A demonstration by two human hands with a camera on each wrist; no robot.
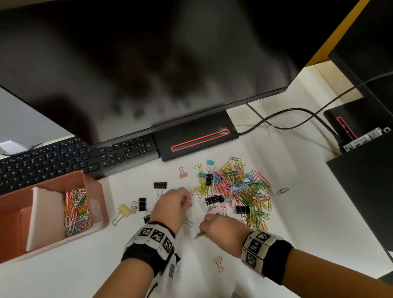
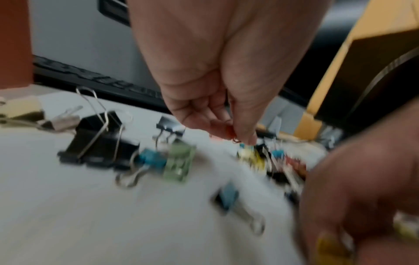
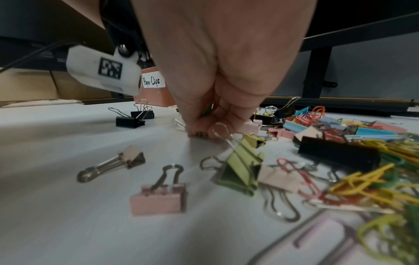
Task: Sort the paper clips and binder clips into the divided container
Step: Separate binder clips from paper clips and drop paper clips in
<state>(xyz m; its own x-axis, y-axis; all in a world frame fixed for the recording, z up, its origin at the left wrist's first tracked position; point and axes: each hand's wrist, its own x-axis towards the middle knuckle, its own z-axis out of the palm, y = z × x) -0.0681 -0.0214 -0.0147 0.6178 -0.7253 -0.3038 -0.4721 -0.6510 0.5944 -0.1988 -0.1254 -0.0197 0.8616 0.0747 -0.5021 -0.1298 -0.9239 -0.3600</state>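
A mixed pile of coloured paper clips and binder clips (image 1: 241,190) lies on the white desk. At the left stands the pink divided container (image 1: 93,186), with paper clips (image 1: 76,210) in its right compartment; the left one is partly hidden. My left hand (image 1: 188,200) hovers at the pile's left edge and pinches an orange paper clip (image 2: 233,137) between thumb and fingers. My right hand (image 1: 207,219), just in front of the pile, has its fingertips (image 3: 199,131) curled down on the desk. It holds green-yellow paper clips (image 1: 201,234) in the palm.
Black binder clips (image 1: 160,185) and a yellow one (image 1: 124,211) lie loose between container and pile; a pink one (image 1: 218,261) sits near my right wrist. A keyboard (image 1: 68,159), monitor base (image 1: 196,136) and cables (image 1: 285,115) are behind. A black case (image 1: 381,188) stands at right.
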